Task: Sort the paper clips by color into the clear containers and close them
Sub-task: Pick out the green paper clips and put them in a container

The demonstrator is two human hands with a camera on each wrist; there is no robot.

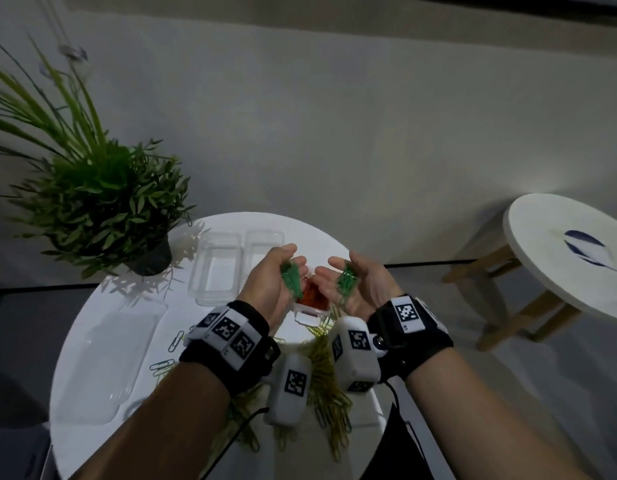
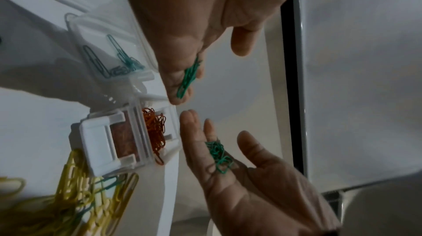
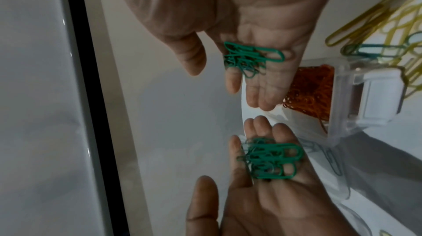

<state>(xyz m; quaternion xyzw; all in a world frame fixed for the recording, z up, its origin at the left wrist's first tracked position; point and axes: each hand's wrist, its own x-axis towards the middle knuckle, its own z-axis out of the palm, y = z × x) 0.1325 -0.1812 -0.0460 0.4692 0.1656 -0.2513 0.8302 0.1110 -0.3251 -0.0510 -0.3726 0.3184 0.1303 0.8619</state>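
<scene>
Both my hands are held palm up over the round white table (image 1: 102,303), fingertips nearly meeting. My left hand (image 1: 289,260) carries a bunch of green paper clips (image 1: 291,280) on its loosely cupped fingers. My right hand (image 1: 342,265) cradles another green bunch (image 1: 347,280) on flat fingers. Below them stands a clear container (image 1: 304,310) full of red-orange clips (image 1: 312,295), its lid open. In the left wrist view another clear container (image 2: 95,28) holds a few green clips (image 2: 118,59). In the right wrist view the green bunches (image 3: 250,57) (image 3: 271,160) lie loose on both palms.
Two clear containers (image 1: 218,271) (image 1: 263,247) stand open behind the hands. A pile of yellow clips (image 1: 322,368) lies near the front edge, with stray clips (image 1: 175,341) at its left. A potted plant (image 1: 102,202) stands at the table's back left, a stool (image 1: 556,258) to the right.
</scene>
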